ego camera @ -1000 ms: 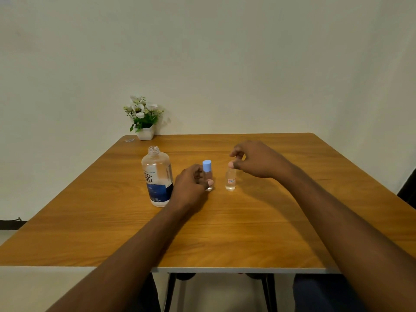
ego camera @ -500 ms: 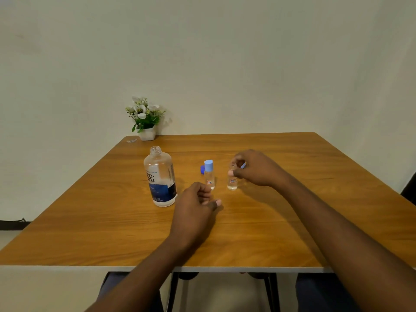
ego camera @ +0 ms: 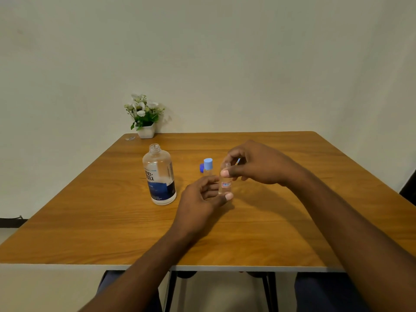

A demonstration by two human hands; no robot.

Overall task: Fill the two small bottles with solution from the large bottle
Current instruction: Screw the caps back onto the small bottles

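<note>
large bottle (ego camera: 160, 174) stands uncapped on the desk (ego camera: 90, 210), left; easy to elbow over. capped small bottle (ego camera: 207, 167) stands behind. left hand (ego camera: 202, 199) pinches the open small bottle's (ego camera: 225, 184) base, right hand (ego camera: 256, 165) its neck with a blue cap (ego camera: 238, 161); slip spills it.

Bare forearms, dark blue trousers (ego camera: 315, 289)
</note>
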